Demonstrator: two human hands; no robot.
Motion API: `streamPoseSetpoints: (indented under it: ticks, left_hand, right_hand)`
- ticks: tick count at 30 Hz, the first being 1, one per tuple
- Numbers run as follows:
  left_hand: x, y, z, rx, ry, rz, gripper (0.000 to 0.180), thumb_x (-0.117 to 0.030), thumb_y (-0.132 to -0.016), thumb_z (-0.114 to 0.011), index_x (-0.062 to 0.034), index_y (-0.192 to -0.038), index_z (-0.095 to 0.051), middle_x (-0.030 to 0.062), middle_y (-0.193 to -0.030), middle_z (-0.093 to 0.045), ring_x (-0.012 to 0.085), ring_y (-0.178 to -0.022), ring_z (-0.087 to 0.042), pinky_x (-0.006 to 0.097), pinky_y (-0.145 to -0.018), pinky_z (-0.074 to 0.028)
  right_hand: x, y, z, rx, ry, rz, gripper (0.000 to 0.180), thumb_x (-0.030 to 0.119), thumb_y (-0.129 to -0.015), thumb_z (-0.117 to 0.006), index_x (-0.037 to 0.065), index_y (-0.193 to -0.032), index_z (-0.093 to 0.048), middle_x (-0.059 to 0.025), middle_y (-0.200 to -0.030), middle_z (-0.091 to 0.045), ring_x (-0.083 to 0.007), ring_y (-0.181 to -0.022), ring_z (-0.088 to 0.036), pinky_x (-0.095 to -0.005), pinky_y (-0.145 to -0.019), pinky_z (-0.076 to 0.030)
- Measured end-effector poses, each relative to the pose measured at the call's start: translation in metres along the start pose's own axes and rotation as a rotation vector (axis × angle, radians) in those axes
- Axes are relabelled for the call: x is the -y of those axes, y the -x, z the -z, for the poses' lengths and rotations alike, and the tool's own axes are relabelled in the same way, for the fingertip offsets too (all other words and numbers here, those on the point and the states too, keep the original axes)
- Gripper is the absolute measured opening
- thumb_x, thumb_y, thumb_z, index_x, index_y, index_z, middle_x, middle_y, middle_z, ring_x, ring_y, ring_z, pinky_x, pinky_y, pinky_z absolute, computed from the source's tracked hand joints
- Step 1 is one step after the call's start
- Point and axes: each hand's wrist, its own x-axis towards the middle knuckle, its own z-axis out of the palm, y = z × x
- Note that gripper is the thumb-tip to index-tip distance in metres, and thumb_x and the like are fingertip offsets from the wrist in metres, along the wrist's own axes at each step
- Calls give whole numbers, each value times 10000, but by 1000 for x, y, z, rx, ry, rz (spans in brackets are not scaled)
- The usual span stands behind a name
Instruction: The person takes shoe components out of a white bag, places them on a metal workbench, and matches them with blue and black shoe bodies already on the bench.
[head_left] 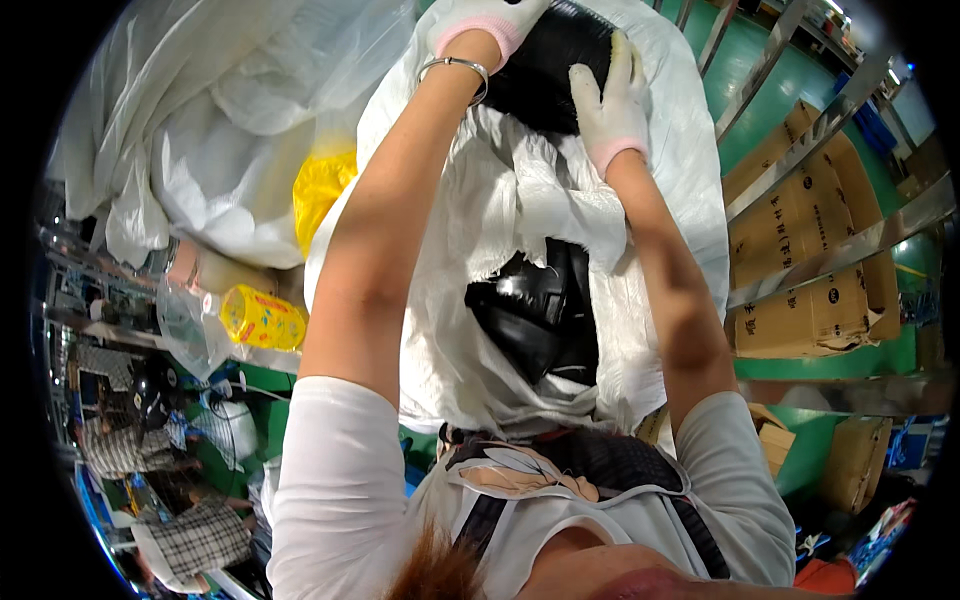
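Observation:
A shiny black plastic-wrapped package (548, 72) lies at the far end of a large white woven sack (440, 300). My left hand (492, 22), in a white glove with a pink cuff, is on its left side; the top edge of the picture cuts off part of the fingers. Gloved the same way, my right hand (612, 108) grips the right side, thumb apart from the fingers. Nearer to me, a torn opening in the sack shows more black wrapped material (540, 310). Crumpled white sack cloth lies between the two black areas.
Clear plastic sheeting (240, 80) heaps up on the left, beside a yellow bag (325, 195) and a yellow-labelled bottle (262, 318). Metal rails (840, 255) run along the right, with flattened cardboard boxes (805, 250) beyond them. A person in checked clothing (200, 540) is at lower left.

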Motion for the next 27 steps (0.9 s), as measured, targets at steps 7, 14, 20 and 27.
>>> streamPoseSetpoints:
  ticks: [7,14,20,27]
  left_hand:
    - [20,-23,-23,52,-58,3,432,-312,-908,-556,-78,-1269,-604,138,-1305,-592,293,-1230,-529,336,-1049,-393]
    - [-34,-18,-16,126,-397,240,456,-347,-901,-574,-57,-1252,-588,192,-1213,-615,354,-1131,-568,386,-970,-451]
    - [21,16,-50,56,-623,108,546,-495,-918,-496,-176,-1361,-480,185,-1291,-537,404,-1060,-604,484,-839,-532]
    - [26,1,-72,133,-628,165,574,-480,-921,-490,-158,-1394,-447,210,-1311,-516,405,-1088,-585,461,-902,-501]
  right_hand:
    - [-14,-7,-11,-14,-11,-98,787,496,-881,-538,79,-1491,-266,-275,-1486,-288,-479,-1317,-311,-498,-1091,-304]
    - [-25,-9,-4,6,-46,-112,894,571,-827,-590,107,-1510,-247,-267,-1524,-245,-464,-1369,-287,-467,-1124,-291]
    - [-35,-44,-9,107,-89,-321,886,639,-839,-530,129,-1510,-257,-241,-1516,-299,-436,-1339,-378,-461,-1091,-344]
    - [-54,-59,-18,-3,-74,-358,826,640,-844,-514,146,-1481,-337,-204,-1483,-381,-418,-1315,-413,-457,-1080,-349]
